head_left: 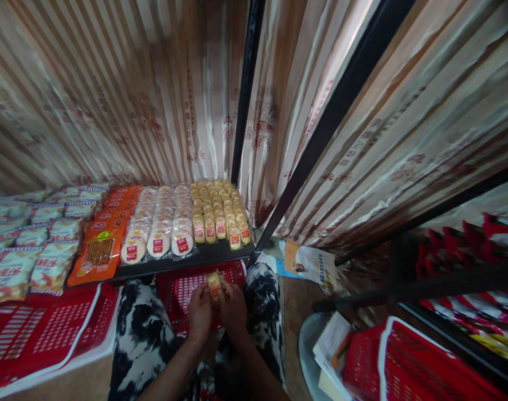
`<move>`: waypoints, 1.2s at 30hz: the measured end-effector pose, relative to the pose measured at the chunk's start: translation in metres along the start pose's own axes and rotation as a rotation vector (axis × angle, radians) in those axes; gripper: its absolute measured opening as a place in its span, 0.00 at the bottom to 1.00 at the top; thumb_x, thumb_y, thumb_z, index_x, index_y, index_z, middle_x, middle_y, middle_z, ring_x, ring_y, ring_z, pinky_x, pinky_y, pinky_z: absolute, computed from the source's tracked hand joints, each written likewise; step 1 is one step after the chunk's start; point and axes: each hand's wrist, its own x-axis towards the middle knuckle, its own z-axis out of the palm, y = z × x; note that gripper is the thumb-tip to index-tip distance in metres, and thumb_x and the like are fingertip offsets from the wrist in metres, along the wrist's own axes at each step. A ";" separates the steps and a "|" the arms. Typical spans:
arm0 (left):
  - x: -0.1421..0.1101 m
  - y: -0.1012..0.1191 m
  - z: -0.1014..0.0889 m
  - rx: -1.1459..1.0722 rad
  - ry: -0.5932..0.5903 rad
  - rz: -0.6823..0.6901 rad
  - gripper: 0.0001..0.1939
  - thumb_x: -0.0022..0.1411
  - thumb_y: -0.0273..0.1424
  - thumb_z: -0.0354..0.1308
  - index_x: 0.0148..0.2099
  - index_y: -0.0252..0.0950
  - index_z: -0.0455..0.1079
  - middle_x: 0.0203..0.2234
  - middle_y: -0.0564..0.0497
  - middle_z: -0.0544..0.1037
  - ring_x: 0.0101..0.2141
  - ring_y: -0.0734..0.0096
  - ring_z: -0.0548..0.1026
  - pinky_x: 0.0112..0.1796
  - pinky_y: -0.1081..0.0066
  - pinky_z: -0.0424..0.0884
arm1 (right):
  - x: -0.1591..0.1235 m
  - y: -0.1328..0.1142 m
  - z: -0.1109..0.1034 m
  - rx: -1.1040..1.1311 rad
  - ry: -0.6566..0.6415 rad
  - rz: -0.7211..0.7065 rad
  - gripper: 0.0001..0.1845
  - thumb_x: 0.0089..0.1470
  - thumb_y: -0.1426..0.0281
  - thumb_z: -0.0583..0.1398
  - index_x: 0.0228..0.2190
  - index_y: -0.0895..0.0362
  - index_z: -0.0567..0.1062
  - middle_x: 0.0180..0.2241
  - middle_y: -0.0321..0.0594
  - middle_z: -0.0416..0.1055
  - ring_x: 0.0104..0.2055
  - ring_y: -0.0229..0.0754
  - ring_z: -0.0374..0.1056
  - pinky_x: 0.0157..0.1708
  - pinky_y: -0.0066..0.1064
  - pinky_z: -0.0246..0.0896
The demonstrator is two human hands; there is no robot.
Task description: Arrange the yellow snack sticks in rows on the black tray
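Between my two hands is a small yellow snack packet [214,285] with a red label, raised above a red basket [182,289] at my knees. My left hand [200,309] pinches its left side, and my right hand [232,303] grips its right side. Just ahead, rows of similar yellow packets [220,223] line the right end of a black shelf [187,263]. Beside them lie round white packaged crackers [158,243] with red labels, then orange snack bags [99,250], then pale blue-and-white bags [51,262] at the far left.
Another red basket [49,328] with a white handle is at left. At right, a red basket [420,362] stands beside a grey stool or tub [307,345] with papers. Black posts [312,150] rise before pleated curtains [174,83]. Red packets [466,245] fill a rack at right.
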 end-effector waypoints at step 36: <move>0.020 0.080 0.012 0.085 -0.025 0.283 0.18 0.53 0.24 0.47 0.45 0.36 0.70 0.40 0.47 0.73 0.43 0.67 0.70 0.48 0.65 0.66 | 0.040 -0.038 -0.023 0.163 0.163 -0.099 0.23 0.55 0.67 0.47 0.50 0.59 0.68 0.47 0.49 0.67 0.48 0.44 0.65 0.48 0.36 0.62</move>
